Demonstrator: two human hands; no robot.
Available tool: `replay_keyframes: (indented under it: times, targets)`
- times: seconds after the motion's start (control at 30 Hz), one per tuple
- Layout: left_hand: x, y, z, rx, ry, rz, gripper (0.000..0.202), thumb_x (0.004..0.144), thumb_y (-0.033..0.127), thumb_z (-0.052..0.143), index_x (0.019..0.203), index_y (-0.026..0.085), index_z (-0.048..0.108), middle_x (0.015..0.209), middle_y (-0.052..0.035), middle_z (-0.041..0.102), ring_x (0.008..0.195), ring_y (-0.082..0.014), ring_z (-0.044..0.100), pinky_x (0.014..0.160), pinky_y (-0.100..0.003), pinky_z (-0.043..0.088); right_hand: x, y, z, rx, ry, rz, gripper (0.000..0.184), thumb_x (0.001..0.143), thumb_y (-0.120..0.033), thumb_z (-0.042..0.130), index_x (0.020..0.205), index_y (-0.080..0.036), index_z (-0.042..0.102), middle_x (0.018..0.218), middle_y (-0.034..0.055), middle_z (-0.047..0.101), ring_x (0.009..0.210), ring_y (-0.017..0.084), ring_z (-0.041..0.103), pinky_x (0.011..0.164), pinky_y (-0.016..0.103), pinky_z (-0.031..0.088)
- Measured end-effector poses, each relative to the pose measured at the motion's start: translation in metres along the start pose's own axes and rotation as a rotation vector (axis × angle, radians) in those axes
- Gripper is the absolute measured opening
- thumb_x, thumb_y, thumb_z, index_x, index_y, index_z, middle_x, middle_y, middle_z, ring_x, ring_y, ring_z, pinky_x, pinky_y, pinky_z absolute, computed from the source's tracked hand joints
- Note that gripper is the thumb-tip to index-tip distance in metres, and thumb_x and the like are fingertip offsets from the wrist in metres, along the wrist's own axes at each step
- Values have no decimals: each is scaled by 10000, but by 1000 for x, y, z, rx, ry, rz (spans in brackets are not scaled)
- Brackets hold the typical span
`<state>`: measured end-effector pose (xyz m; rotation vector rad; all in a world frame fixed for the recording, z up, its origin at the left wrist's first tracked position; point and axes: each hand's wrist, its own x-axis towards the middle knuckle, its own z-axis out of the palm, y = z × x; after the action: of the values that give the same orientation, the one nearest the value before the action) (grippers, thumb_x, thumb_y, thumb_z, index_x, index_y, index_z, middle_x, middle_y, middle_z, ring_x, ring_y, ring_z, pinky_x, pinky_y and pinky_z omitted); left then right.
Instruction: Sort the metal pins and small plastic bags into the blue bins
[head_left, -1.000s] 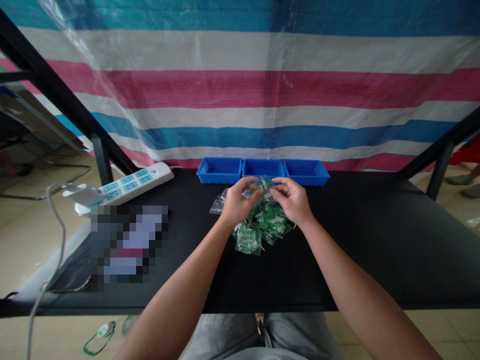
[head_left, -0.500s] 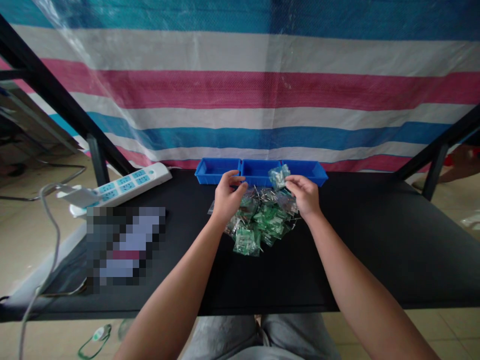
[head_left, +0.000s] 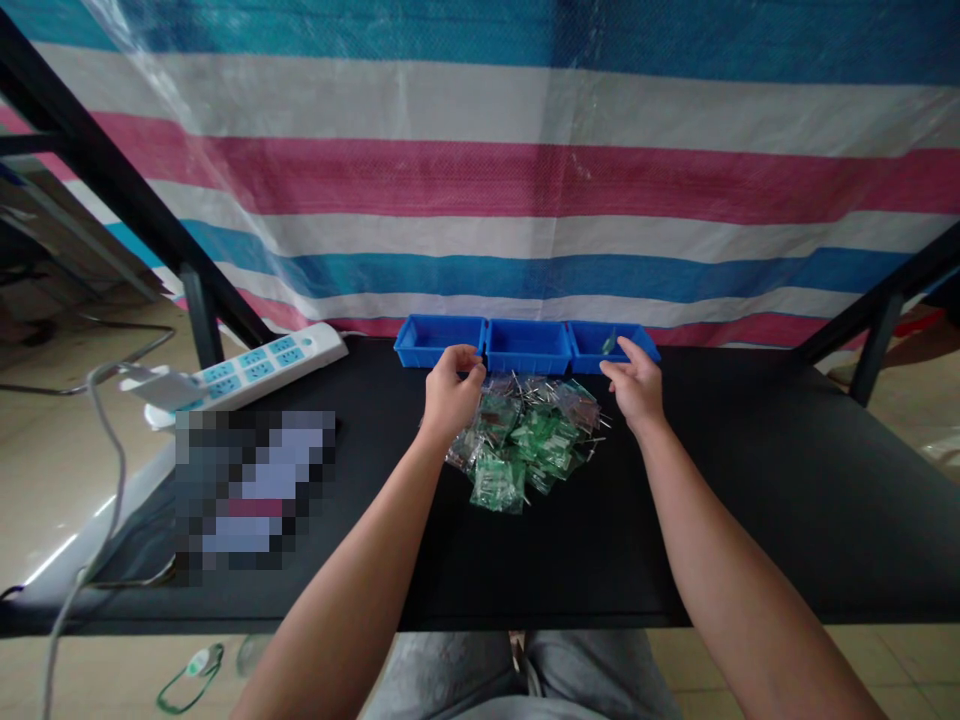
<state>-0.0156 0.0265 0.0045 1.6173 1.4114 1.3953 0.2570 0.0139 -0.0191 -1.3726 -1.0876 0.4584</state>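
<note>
A heap of small clear bags of green parts [head_left: 525, 440] lies on the black table [head_left: 750, 500], between my hands. My left hand [head_left: 450, 395] hovers at the heap's far left corner, just before the left blue bin [head_left: 439, 340]. Its fingers are curled in against the thumb, and whatever they hold is hidden. My right hand [head_left: 637, 385] is at the front of the right blue bin [head_left: 637, 352], fingers loosely spread and holding nothing. A small green bag [head_left: 609, 342] sits in that bin by my fingertips. The middle blue bin [head_left: 529, 345] stands between the other two.
A white power strip [head_left: 247, 365] lies at the table's back left, with a white cable [head_left: 97, 420] hanging off the left edge. A blurred patch [head_left: 251, 495] covers something on the left. Black frame posts [head_left: 199, 320] rise at both back corners before a striped tarp [head_left: 525, 180].
My right hand carried a small bag from the heap rightward to the right bin and let it go. My left hand parted from it and curled near the left bin.
</note>
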Motion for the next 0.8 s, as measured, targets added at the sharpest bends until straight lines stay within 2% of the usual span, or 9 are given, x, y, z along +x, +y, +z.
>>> replay_keyframes:
  times: [0.13, 0.2, 0.27, 0.4, 0.47, 0.63, 0.8]
  targets:
    - [0, 4, -4, 66, 11, 19, 244, 756, 232, 568, 989, 172, 609, 926, -50, 706, 858, -174, 655, 823, -321, 506, 0, -1, -4, -131, 79, -169, 454, 702, -336, 621, 1126, -175, 645, 1088, 126, 680, 654, 156, 620, 561, 293, 503]
    - [1, 5, -7, 136, -4, 51, 227, 760, 220, 552, 968, 174, 628, 931, -49, 713, 867, -180, 657, 828, -322, 508, -2, -4, -3, -156, 103, -200, 381, 714, -336, 608, 1052, -169, 665, 1100, 122, 678, 652, 152, 619, 583, 297, 508]
    - [1, 4, -8, 236, -46, 96, 209, 758, 194, 534, 927, 185, 657, 926, -50, 720, 872, -192, 656, 838, -334, 506, -5, -8, -1, -170, 99, -198, 319, 723, -333, 601, 978, -159, 678, 1031, 111, 697, 646, 155, 616, 597, 299, 505]
    - [0, 1, -7, 466, -124, 145, 226, 762, 179, 525, 910, 197, 695, 915, -76, 726, 876, -238, 651, 841, -376, 494, -16, -17, 8, -199, 0, -194, 223, 757, -337, 577, 835, -160, 688, 761, 62, 702, 622, 172, 614, 608, 299, 488]
    - [-2, 1, -5, 542, -172, 156, 233, 777, 208, 529, 935, 196, 700, 926, -83, 725, 902, -259, 646, 848, -395, 482, -23, -22, 13, -227, -84, -244, 197, 763, -328, 572, 779, -168, 685, 707, 48, 693, 616, 173, 613, 614, 297, 482]
    - [-6, 7, -8, 616, -376, 223, 259, 791, 318, 547, 958, 214, 716, 982, -90, 707, 996, -304, 611, 889, -454, 440, -33, -28, 22, -322, -297, -372, 159, 754, -280, 574, 767, -179, 697, 752, 50, 715, 665, 186, 628, 680, 319, 495]
    - [-6, 10, -16, 723, -548, 218, 447, 660, 512, 682, 1022, 252, 720, 1080, -119, 652, 1073, -385, 542, 888, -537, 417, -33, -26, 23, -351, -305, -390, 156, 756, -263, 566, 753, -181, 699, 757, 59, 719, 695, 202, 639, 714, 334, 498]
